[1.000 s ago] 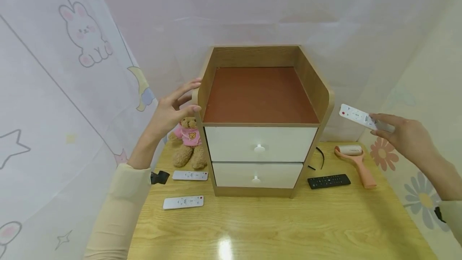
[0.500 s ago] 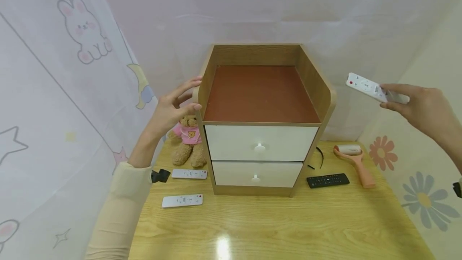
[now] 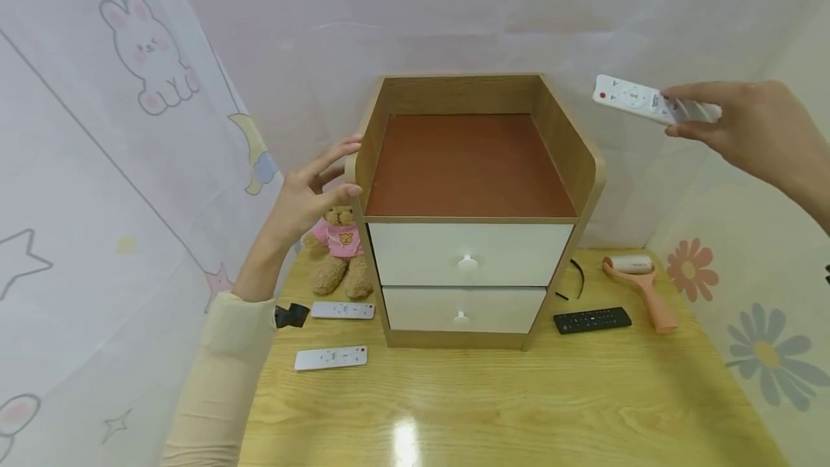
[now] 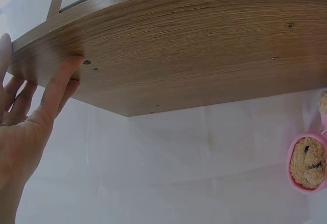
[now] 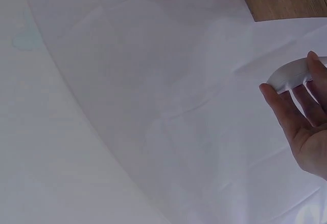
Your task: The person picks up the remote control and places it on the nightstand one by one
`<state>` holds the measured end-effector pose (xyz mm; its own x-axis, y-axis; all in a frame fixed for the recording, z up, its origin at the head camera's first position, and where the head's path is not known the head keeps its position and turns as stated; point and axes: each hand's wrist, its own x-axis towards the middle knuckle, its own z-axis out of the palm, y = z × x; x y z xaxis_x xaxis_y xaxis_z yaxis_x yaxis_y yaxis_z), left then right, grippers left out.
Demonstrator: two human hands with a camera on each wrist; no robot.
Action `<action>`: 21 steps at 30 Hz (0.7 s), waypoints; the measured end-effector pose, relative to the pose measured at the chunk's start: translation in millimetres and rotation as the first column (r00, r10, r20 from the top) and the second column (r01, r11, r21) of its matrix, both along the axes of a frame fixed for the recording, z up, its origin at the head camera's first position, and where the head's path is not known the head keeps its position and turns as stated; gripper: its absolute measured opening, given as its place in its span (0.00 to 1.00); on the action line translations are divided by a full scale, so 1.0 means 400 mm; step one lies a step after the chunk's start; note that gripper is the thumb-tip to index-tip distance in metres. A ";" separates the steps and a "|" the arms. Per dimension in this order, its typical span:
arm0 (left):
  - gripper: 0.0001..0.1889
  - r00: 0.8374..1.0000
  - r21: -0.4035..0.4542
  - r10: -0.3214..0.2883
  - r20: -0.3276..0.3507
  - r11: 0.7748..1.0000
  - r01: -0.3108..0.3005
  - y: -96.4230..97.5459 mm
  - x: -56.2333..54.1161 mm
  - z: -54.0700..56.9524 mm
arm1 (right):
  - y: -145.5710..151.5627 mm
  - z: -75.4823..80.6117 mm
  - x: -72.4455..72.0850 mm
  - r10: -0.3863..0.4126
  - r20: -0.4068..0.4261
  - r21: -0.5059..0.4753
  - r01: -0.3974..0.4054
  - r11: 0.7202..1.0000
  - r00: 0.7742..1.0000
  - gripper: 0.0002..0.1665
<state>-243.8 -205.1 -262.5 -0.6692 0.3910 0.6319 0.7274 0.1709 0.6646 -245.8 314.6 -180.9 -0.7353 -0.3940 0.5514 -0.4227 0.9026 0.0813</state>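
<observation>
A small wooden cabinet (image 3: pixel 586 164) with a red-brown top tray and two white drawers stands on the table. My left hand (image 3: pixel 310 197) rests with straight fingers against its left side panel (image 4: pixel 168 55); the left wrist view shows the fingertips (image 4: pixel 69 68) touching the wood. My right hand (image 3: pixel 752 128) holds a white remote control (image 3: pixel 632 99) in the air, above and to the right of the cabinet's top right edge. In the right wrist view the fingers (image 5: pixel 286 109) curl round the remote's end (image 5: pixel 288 74).
Left of the cabinet sit a teddy bear in pink (image 3: pixel 338 247) and two white remotes (image 3: pixel 342 310) (image 3: pixel 331 358). To the right lie a black remote (image 3: pixel 591 320), a black cable (image 3: pixel 576 276) and a pink lint roller (image 3: pixel 642 287). White patterned curtains enclose the wooden table (image 3: pixel 506 402).
My right hand has lifted the white remote upward and slightly left, from beside the drawers to above the cabinet's top edge. The left hand has stayed on the side panel.
</observation>
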 end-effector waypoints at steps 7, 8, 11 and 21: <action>0.28 1.000 0.009 0.004 -0.007 1.000 -0.004 -0.001 0.004 -0.006 | -0.074 0.050 -0.025 -0.017 0.075 0.036 0.014 0.999 0.997 0.29; 0.28 1.000 0.007 0.005 -0.009 1.000 -0.005 -0.001 0.005 -0.007 | -0.084 0.054 -0.031 -0.020 0.086 0.045 0.016 0.999 0.996 0.29; 0.28 1.000 0.007 0.008 -0.021 1.000 -0.008 -0.002 0.009 -0.005 | -0.113 0.073 -0.048 -0.026 0.134 0.068 0.017 0.998 0.991 0.30; 0.27 1.000 0.033 0.005 -0.004 0.999 -0.005 -0.012 0.020 0.003 | -0.236 0.118 -0.106 0.072 0.195 0.117 -0.096 0.989 0.978 0.28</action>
<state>-236.0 -210.1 -261.5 -0.6683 0.3669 0.6471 0.7294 0.1525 0.6669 -288.3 220.2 -133.7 -0.7832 -0.5154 0.3477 -0.5148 0.8512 0.1023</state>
